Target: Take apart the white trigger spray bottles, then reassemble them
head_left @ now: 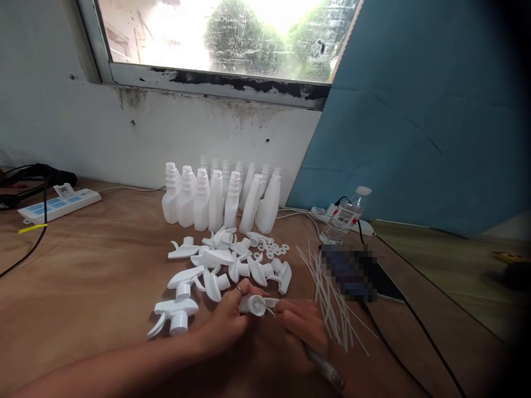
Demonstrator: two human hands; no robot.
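Note:
My left hand (232,309) is closed around a white spray head (254,305), whose round collar opening faces me. Close on its right, my right hand (301,323) has its fingers pressed together by the collar; a thin white piece shows near the fingertips, too small to make out. A clear, pen-like object (326,369) sticks out below the right hand. Several loose white spray heads (213,257) lie beyond my hands, with small white rings (271,249) at their far right. To the right, thin white tubes (332,304) are spread on the brown tabletop (112,265).
White bottles without caps (201,202) stand in rows by the wall. A clear water bottle (343,215) stands at the right, behind a dark device (384,276) with cables. A power strip (62,204) lies at the far left.

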